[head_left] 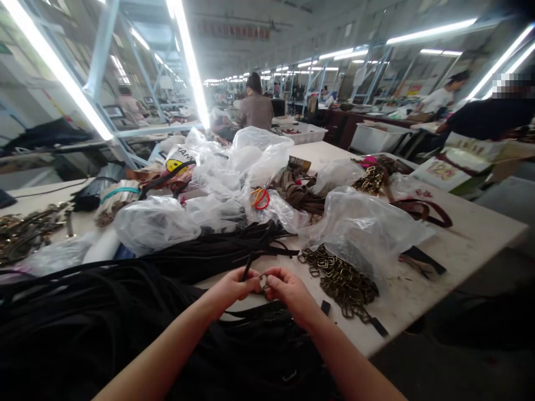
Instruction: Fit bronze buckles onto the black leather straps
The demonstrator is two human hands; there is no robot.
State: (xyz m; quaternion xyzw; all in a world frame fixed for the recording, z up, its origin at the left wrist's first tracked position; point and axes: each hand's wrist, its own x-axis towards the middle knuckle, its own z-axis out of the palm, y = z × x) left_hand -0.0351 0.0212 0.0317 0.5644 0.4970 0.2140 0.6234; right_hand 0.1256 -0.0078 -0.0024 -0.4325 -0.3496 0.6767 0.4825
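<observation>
Both my hands meet over the near part of the table. My left hand (239, 285) is closed on a black strap (248, 266), whose end sticks up from between the fingers. My right hand (285, 288) pinches a small brass-coloured metal buckle (263, 283) at the strap, partly hidden by my fingertips. To the right of my hands lies a pile of bronze-coloured metal buckles (343, 284), spilling from a clear plastic bag (368, 223). Many long black straps (104, 323) cover the table on the left and below my wrists.
Scissors with red and yellow handles (260, 198) lie on plastic bags beyond my hands. Brown straps (292, 189) are bundled behind them. More metal fittings (33, 225) sit at the far left. The table edge (455, 273) runs along the right. Several people work farther off.
</observation>
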